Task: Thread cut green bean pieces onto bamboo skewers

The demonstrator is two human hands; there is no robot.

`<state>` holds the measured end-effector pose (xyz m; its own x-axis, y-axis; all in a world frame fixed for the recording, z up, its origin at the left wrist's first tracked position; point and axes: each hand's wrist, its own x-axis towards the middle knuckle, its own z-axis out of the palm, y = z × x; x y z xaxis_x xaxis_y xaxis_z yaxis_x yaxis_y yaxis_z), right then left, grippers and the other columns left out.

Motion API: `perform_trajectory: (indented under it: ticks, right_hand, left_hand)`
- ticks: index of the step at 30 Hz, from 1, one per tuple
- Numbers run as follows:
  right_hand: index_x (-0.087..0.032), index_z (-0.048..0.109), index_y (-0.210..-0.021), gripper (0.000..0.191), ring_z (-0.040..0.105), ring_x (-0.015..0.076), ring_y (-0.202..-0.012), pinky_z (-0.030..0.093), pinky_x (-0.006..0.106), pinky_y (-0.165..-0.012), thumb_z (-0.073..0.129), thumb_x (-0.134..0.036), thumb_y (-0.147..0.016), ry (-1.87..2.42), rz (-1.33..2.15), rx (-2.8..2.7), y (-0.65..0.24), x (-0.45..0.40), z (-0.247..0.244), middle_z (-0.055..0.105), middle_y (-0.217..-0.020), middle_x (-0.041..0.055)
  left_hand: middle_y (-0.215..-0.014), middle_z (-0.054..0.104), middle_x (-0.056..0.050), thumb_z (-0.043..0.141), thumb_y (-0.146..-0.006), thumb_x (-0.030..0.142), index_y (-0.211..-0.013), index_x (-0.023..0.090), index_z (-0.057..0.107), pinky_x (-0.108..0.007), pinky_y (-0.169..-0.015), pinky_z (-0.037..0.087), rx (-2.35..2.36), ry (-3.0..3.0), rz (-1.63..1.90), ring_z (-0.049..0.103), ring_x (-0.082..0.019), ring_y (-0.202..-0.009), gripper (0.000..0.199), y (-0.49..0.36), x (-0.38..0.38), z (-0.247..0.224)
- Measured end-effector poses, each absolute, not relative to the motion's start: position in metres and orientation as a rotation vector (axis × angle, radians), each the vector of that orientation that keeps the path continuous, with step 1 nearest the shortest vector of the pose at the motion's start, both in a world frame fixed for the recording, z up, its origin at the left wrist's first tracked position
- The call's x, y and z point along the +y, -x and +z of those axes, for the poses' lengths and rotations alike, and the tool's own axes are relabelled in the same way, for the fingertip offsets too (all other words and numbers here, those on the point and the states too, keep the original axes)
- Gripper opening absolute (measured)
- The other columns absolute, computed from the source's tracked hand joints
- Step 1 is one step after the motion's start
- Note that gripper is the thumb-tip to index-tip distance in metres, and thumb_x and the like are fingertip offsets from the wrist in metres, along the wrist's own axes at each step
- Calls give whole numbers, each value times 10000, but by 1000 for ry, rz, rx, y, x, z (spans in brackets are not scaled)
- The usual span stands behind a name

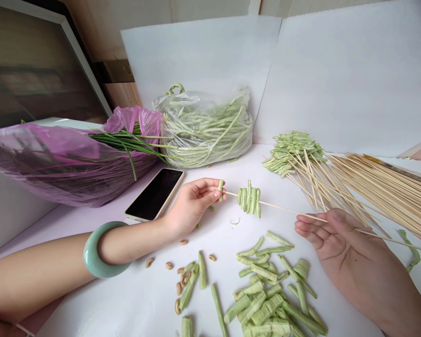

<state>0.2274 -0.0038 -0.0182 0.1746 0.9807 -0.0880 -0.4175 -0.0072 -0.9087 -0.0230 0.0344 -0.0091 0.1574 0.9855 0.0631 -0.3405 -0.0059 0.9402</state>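
A thin wooden stick [284,207] is held level over the white table [119,299], between the two hands, with a short row of bean pieces [249,199] threaded on it. One more bean piece [221,189] is pinched at its tip by the left hand [191,203] – whether it is pierced cannot be told. The stick's other end is gripped under the thumb of the right hand [351,248], fingers extended. The near side is crowded by a heap of cut beans [263,299] and some scattered seeds [186,277]. Beside the left wrist a phone [154,194] is laid flat, backed by a purple bag [56,154] and a clear bag [206,131] of long beans. Beyond the right hand, loaded skewers [294,150] are stacked – beside them, bare sticks [389,187] are spread.
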Motion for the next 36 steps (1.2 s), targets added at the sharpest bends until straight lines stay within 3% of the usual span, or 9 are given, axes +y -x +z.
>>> perform_trajectory:
  ticks: [18,36]
  right_hand:
    - [-207,653,-657,180,692,137,-724,586,221,-724,785,-326,-635,1004,1301,-775,-229,-4,-18,725,-688,1]
    - [-230,658,-659,120,707,150,-773,579,242,-769,712,-307,-734,973,1333,-876,-228,-7,-17,743,-745,3]
  left_hand:
    - [-715,716,-42,806,-618,189,-813,128,732,-236,-663,492,803,-989,1222,646,-127,-686,218,25,37,-10]
    - [-711,728,-56,815,-601,162,-774,120,745,-258,-727,505,753,-916,1137,653,-129,-693,192,23,33,-4]
